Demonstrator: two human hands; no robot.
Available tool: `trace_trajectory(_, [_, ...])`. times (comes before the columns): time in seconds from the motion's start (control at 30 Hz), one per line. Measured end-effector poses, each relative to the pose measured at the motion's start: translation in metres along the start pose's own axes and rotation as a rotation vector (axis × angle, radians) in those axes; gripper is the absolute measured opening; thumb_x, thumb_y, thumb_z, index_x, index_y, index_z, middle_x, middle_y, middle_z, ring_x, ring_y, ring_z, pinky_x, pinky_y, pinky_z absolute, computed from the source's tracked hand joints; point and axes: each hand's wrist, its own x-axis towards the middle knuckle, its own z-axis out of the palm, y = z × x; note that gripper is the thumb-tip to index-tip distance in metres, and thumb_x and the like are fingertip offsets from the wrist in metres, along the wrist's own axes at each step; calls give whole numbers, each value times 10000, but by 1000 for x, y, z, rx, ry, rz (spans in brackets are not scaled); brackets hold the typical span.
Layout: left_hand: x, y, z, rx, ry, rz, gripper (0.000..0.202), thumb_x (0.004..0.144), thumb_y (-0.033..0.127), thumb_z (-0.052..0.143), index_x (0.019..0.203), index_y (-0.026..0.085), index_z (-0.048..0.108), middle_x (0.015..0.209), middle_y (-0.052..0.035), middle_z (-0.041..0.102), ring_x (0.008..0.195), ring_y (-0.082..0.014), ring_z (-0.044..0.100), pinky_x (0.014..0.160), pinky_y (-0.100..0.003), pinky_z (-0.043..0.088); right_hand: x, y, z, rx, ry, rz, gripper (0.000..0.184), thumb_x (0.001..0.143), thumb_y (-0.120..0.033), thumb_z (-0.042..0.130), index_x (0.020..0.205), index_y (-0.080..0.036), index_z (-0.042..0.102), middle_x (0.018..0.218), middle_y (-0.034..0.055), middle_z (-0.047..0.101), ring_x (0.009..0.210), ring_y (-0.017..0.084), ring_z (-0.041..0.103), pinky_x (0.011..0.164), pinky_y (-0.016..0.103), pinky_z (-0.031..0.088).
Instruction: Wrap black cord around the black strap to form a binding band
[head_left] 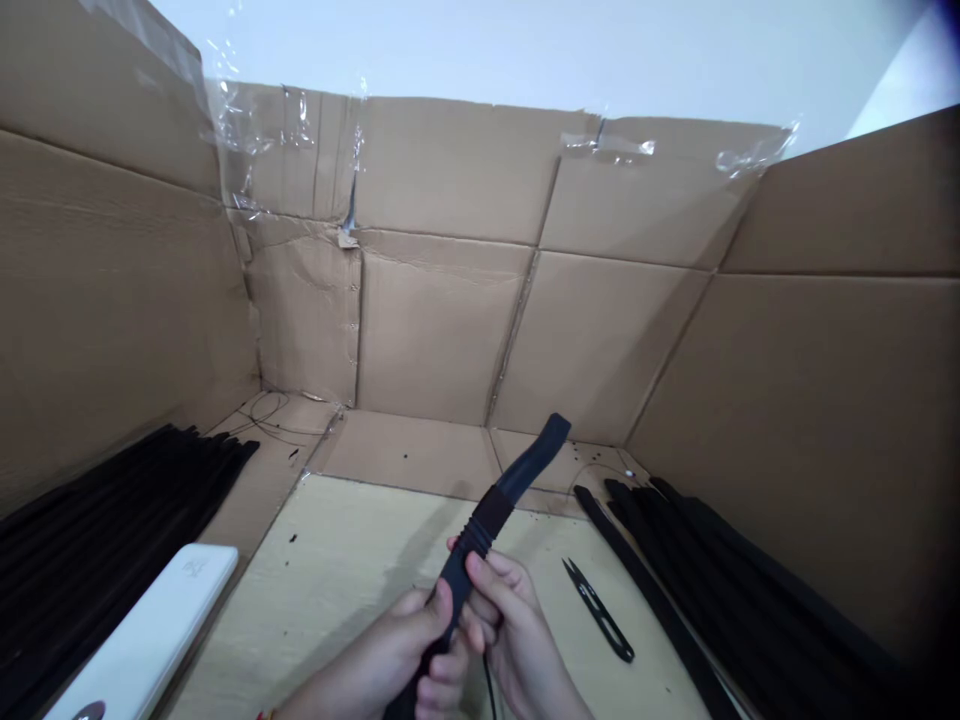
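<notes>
A long black strap-like piece (501,500), ribbed around its middle, points up and away from me over the wooden tabletop (337,570). My left hand (409,650) wraps around its lower part, fingers closed. Just to the right, my right hand (510,620) is closed on the same piece slightly higher up, fingers curled round it. Both hands sit low in the centre of the view. The piece's lower end is hidden behind my hands.
Small black thread snips (598,610) lie right of my hands. Piles of black straps run along the left (112,520) and the right (735,590). A white flat device (154,630) lies front left. Cardboard walls (450,300) enclose the table.
</notes>
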Motion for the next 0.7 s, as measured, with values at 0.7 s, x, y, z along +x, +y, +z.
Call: trace_trajectory(0.7, [-5,4,6,854,569,232,448,893,605,400,834,171,495,673,-45,555,583,-121,465,570,-251,331,5,6,3,-117,-43,-88,554,595,-573,847,732,-90,614,531,-68,267,457,9,137,438,166,102])
